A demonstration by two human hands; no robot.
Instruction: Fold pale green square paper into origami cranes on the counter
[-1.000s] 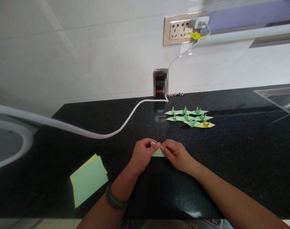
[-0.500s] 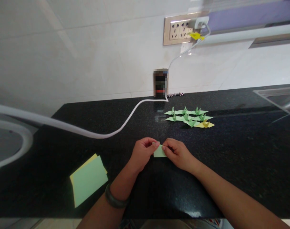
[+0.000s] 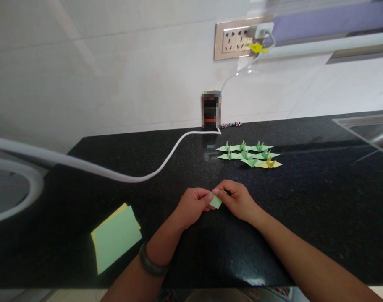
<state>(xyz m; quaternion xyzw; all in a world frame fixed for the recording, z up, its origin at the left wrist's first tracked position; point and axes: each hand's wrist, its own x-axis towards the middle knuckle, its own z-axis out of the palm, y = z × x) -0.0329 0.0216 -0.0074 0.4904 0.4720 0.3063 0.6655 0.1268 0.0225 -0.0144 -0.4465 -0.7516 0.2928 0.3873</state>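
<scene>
A small folded piece of green paper is held between both hands above the black countertop. My left hand pinches its left side, thumb on top. My right hand grips its upper right part, with thumb and forefinger close to the left thumb. The fingers partly cover the paper's edges. Beyond the right hand, several green paper cranes stand in rows, with one yellow paper crane at the near right end. Left of my left forearm lies a stack of green and yellow paper sheets.
A thick white cable runs across the counter from the left to a blurred-out phone-like object leaning on the tiled wall. A beaded strand lies beside it. Above is a wall socket with a plug. A metal sink edge shows at right.
The green paper has turned to a tilted position and shows less of itself. My left hand has moved slightly right and down, bringing both hands' fingertips together.
</scene>
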